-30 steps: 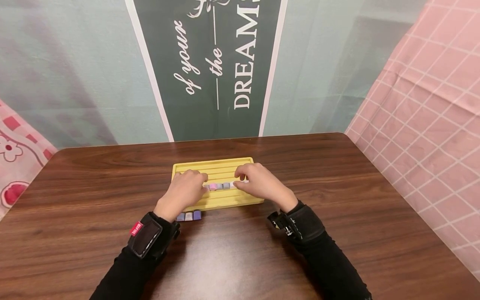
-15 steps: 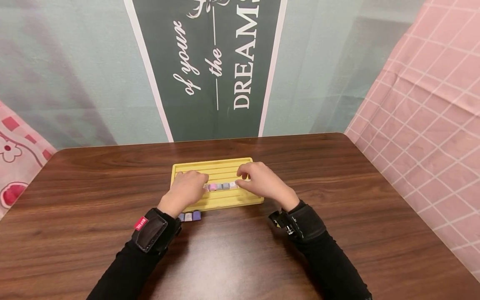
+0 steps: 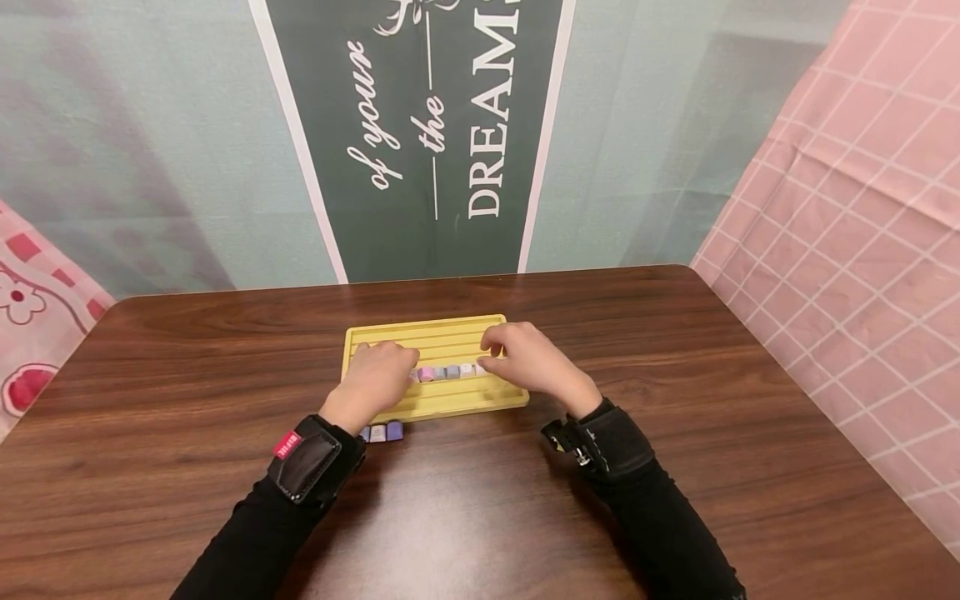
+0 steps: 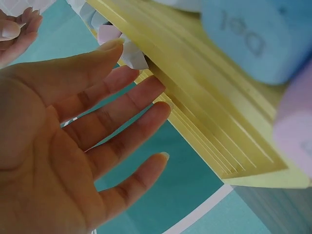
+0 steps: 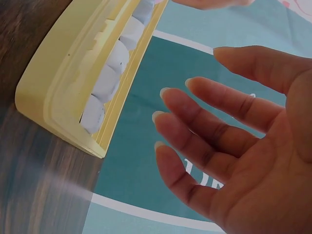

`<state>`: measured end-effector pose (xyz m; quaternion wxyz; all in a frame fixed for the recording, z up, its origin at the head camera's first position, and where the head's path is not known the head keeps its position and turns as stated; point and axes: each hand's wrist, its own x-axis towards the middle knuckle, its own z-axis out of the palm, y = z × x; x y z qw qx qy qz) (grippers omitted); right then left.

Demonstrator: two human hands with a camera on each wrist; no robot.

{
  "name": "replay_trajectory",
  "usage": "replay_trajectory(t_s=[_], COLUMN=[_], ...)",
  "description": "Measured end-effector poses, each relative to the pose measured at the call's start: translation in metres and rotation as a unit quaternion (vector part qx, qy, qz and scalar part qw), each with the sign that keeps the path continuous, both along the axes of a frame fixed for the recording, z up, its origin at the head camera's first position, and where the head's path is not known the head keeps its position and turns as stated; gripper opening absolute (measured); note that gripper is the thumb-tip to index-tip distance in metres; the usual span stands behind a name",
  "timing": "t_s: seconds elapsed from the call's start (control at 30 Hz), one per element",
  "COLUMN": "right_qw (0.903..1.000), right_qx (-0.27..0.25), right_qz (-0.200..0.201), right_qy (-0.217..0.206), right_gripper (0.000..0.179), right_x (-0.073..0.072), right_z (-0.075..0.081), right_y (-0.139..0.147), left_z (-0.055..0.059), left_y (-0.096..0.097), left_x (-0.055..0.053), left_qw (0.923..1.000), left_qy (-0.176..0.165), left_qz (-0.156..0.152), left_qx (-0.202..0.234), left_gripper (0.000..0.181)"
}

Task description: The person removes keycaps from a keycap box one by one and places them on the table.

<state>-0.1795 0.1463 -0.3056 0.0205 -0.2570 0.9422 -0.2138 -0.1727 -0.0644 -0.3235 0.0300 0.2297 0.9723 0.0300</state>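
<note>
A shallow yellow tray (image 3: 442, 406) with parallel grooves lies on the table, holding a row of keycaps along a middle groove. Among them are a pink keycap (image 3: 427, 374) and grey and white ones. My left hand (image 3: 372, 377) reaches over the tray's left part. In the left wrist view its thumb tip overlaps a pale keycap (image 4: 134, 56) at the row's end, fingers loosely extended. Over the right end hovers my right hand (image 3: 525, 360), fingers loosely bent and holding nothing; the right wrist view has it apart from the white keycaps (image 5: 105, 83).
In front of the tray's left side stand more keycaps, including a purple keycap (image 3: 394, 431) and a blue "Del" keycap (image 4: 243, 41). The brown wooden table (image 3: 465, 508) extends around the tray. A printed curtain (image 3: 630, 167) hangs behind its far edge.
My right hand has shifted slightly right, uncovering more white keycaps at the row's right end. My left hand has edged slightly right and remains at the left end.
</note>
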Motion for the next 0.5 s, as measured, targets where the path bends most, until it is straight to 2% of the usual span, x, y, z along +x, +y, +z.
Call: replay_trajectory(t_s=[0.5], right_qw=[1.0000], right_qx=[0.002], right_qz=[-0.005], right_qy=[-0.001], right_gripper=[0.014], right_x=[-0.0054], right_z=[-0.0066], right_y=[0.0058], left_z=[-0.0032], left_y=[0.0038], left_x=[-0.0012], left_qw=[0.9993], left_qy=[0.029], left_qz=[-0.002], left_qx=[-0.024], left_gripper=[0.007])
